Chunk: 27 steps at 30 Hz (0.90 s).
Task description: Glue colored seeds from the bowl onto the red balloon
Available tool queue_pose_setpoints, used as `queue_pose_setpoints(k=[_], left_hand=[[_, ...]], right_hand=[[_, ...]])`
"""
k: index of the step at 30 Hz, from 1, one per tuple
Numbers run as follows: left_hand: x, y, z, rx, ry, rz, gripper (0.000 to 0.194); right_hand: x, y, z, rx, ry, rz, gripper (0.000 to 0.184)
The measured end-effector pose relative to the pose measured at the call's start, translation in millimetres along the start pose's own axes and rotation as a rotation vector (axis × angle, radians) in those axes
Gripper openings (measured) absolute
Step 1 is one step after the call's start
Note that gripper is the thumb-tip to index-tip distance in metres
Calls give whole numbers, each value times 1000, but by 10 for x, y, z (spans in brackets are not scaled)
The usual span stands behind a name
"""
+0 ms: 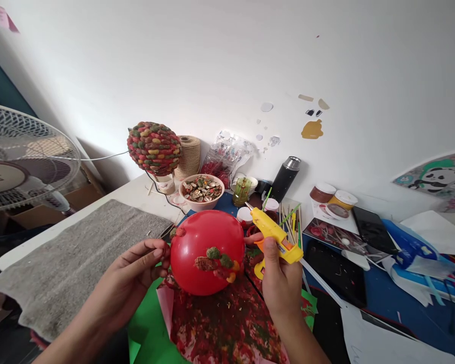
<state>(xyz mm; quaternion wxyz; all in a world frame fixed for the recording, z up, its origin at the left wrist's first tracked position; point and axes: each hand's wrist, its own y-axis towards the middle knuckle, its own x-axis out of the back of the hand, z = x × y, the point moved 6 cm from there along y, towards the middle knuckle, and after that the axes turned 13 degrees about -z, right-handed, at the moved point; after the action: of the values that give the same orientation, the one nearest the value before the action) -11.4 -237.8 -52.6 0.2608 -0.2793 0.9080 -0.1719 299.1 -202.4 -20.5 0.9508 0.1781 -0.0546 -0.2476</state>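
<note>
My left hand (pixel 136 273) grips the left side of a red balloon (pixel 200 242), fingers curled against it. A few painted shells, green, red and yellow (pixel 216 260), are stuck on the balloon's front. My right hand (pixel 278 283) is closed round the handle of a yellow glue gun (pixel 273 232), whose nozzle points up and left, just right of the balloon. A glue stick pokes out behind the gun, down to the right.
A pink bowl of coloured shells (pixel 201 191) stands behind the balloon. A finished shell-covered ball (pixel 153 147), twine spool (pixel 189 154), black flask (pixel 284 177), jars (pixel 331 194), sticks (pixel 291 217), a phone (pixel 371 230), a grey mat (pixel 79 253) and a fan (pixel 18 156) surround me.
</note>
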Motion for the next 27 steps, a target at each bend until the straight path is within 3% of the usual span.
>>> queue_pose_setpoints(k=[6,11,16,20,23,27], left_hand=[[-29,76,-29,-3,-32,-2,34],[-4,105,-58,-41,-27,19,44],[6,87,-138,-99,-16,19,51],[-21,75,-357,-225,-72,2,45],[-223,30,-578,-306,-99,77,37],[-710,-97,-803,-328,-86,265,34]], right_hand=[[-22,-5,-160,-26,-83,-39,64],[-17,11,-216,-51,-98,-51,66],[-2,30,-77,-31,-26,-99,66],[-12,21,53,-30,79,-63,65],[-30,-34,87,-19,161,-27,57],[-49,-88,131,17,244,-4,49]])
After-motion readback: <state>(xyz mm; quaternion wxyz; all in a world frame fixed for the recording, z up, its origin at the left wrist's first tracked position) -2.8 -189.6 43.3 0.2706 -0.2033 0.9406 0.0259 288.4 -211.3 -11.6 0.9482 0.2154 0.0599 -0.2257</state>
